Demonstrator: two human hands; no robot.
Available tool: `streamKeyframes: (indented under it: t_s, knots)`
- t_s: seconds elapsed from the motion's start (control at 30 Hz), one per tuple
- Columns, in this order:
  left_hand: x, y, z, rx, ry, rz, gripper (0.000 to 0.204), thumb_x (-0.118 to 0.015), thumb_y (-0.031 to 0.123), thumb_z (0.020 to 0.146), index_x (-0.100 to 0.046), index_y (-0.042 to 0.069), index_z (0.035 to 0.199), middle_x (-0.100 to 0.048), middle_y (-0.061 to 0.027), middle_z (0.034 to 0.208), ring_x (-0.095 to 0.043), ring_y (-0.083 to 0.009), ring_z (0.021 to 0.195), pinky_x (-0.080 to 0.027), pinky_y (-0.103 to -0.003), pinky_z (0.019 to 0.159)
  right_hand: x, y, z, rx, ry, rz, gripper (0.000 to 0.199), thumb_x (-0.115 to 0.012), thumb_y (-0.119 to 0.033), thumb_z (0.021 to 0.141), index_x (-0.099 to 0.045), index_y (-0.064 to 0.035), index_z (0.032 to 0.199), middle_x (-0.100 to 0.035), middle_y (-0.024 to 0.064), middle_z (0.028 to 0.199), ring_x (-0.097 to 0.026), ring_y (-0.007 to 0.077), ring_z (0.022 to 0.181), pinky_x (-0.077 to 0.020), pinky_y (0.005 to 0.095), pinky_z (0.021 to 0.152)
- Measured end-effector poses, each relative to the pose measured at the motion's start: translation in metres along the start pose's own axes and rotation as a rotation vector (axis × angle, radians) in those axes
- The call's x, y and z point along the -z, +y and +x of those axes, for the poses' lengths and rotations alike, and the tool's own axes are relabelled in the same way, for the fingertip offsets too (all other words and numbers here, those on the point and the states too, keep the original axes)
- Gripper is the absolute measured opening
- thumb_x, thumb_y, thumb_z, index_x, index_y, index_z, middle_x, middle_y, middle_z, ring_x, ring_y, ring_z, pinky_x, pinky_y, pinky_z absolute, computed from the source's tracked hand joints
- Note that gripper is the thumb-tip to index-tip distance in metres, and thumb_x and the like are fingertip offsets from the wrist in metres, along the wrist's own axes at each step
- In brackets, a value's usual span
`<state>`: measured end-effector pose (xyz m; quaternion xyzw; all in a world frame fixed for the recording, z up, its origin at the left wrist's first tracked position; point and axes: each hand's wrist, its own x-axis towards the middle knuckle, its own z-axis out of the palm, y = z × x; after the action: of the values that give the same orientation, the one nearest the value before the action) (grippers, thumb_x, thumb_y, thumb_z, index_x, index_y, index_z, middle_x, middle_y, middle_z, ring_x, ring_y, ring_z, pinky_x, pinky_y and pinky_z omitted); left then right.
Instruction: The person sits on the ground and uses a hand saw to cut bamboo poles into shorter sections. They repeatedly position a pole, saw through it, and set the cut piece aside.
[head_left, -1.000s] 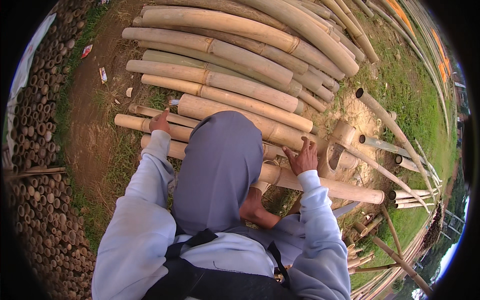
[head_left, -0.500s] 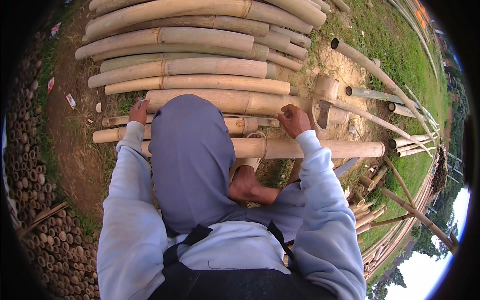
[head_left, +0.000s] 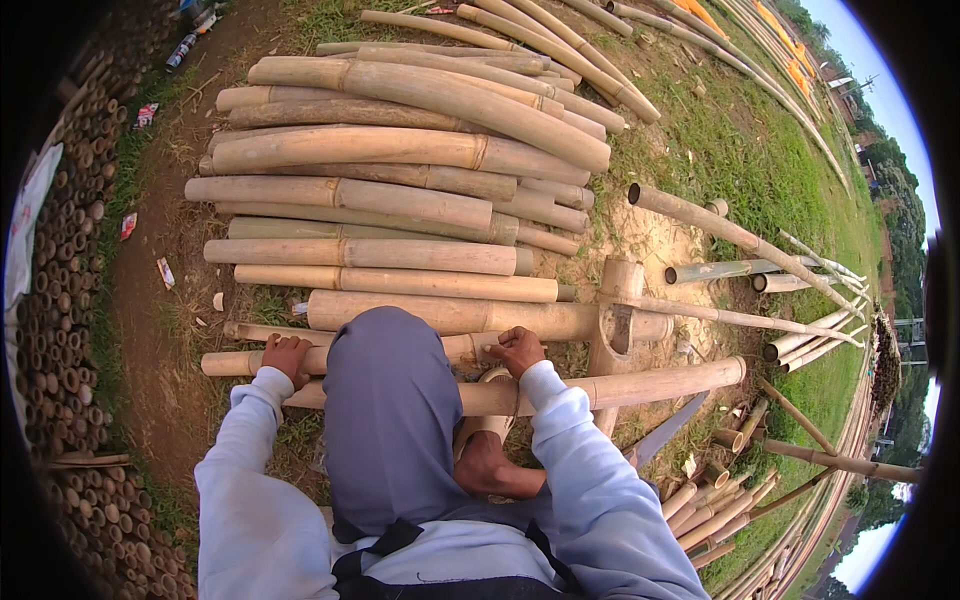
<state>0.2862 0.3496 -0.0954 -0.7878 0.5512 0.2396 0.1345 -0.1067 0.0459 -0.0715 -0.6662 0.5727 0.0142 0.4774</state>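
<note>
My left hand [head_left: 287,361] grips the left part of a short bamboo length [head_left: 235,364] lying crosswise before me, its fingers wrapped over the top. At the right end of the same piece, my right hand [head_left: 517,351] has its fingers curled on the bamboo. My knee in grey trousers hides the middle of the piece. Closer to me runs a longer, thick bamboo pole [head_left: 660,387], beneath my right wrist. A thick bamboo length [head_left: 440,314] lies just beyond both hands, with a small white thing [head_left: 300,309] by its left end.
A stack of cut bamboo [head_left: 400,150] spreads ahead. On the right, an upright bamboo stump with a notch [head_left: 617,325] supports poles. A saw blade [head_left: 670,431] slants beside my right leg. Bamboo offcuts [head_left: 720,510] lie lower right; many bamboo ends [head_left: 110,500] are piled left.
The view has tilted up, showing more of the stack. My left hand has left the small white thing and taken the short bamboo; my right hand has moved left onto its end.
</note>
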Motion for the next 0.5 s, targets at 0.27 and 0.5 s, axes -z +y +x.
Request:
streamKeyframes:
  t_s: [0.27,0.5]
  knots:
    - [0.091,0.003,0.003,-0.082,0.366,0.047,0.072,-0.087,0.031,0.056,-0.061,0.014,0.121,-0.065,-0.0106,0.112,-0.060,-0.0293,0.115,-0.033,-0.048,0.114,0.075,-0.054,-0.045,0.259,0.127,0.430,0.032,-0.084,-0.011,0.081,-0.061,-0.0007,0.101,-0.070,0.0073,0.076,-0.067,0.0153,0.072,-0.0518,0.0277,0.064]
    - [0.339,0.075,0.111,-0.195,0.716,0.241,0.065,-0.082,0.025,0.068,-0.058,0.015,0.128,-0.062,-0.0069,0.125,-0.054,-0.0237,0.126,-0.027,-0.048,0.118,0.162,-0.097,-0.035,0.393,0.414,0.968,0.030,-0.074,-0.002,0.089,-0.054,-0.0058,0.111,-0.070,0.0077,0.096,-0.069,0.0176,0.085,-0.0645,0.0385,0.076]
